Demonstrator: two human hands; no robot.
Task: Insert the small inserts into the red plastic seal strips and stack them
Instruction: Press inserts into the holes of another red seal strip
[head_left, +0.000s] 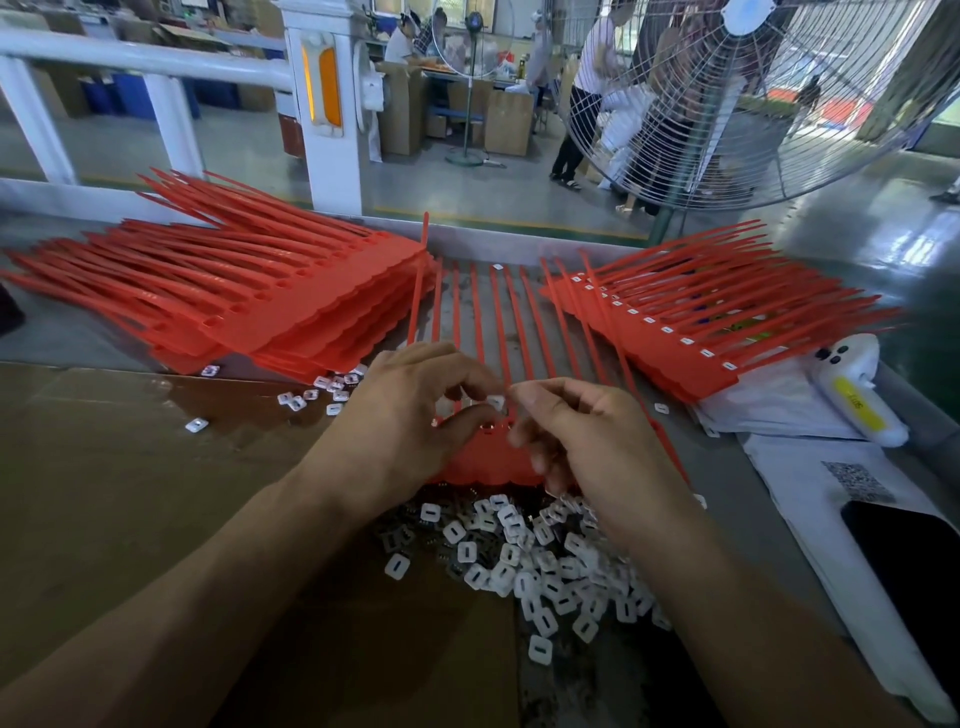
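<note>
A red seal strip sheet (488, 462) lies flat in front of me, its thin tails (475, 312) running away toward the table's far edge. My left hand (410, 410) grips the sheet's near part with curled fingers and thumb. My right hand (576, 441) pinches a small white insert (497, 401) just above the sheet, between the two hands. A heap of white inserts (530, 556) sits just below my hands. A stack of red strips without inserts (270, 296) lies at the left. A stack with white inserts fitted (691, 332) lies at the right.
Loose inserts (322, 389) are scattered beside the left stack on brown cardboard (130, 493). A white device with a yellow label (857, 395), white bags with a QR code (852, 480) and a dark phone (909, 566) lie at the right. A large fan (753, 98) stands beyond the table.
</note>
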